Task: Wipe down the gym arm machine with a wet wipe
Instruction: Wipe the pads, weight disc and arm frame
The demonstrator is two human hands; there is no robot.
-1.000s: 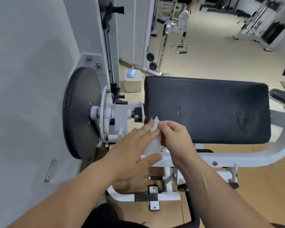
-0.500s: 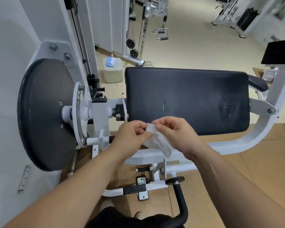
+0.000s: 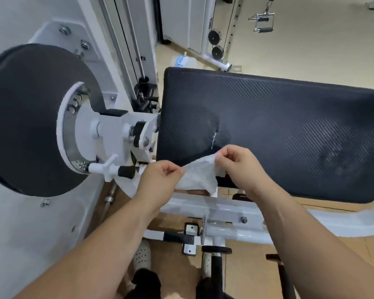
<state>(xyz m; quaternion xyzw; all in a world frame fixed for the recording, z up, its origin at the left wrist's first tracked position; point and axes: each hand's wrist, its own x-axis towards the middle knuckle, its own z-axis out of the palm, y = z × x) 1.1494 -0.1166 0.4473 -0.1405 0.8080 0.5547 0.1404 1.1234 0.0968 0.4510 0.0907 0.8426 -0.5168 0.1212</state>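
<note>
Pulled wider, wet wipe [image 3: 198, 176] hangs before pad [image 3: 279, 126].

A wet wipe [image 3: 198, 176] held open before the gym arm machine [image 3: 235, 210]

The white, crumpled wipe is stretched in the air just in front of the near edge of the black ribbed pad [image 3: 279, 126], pinched by the left hand [image 3: 158, 180] and right hand [image 3: 240, 165]. White tubing is seen below the pad, a black disc [image 3: 24, 119] to its left.

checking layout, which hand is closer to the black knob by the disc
Left. The left hand is just right of the black knob; the right hand is farther right, beyond the wet wipe.
</note>
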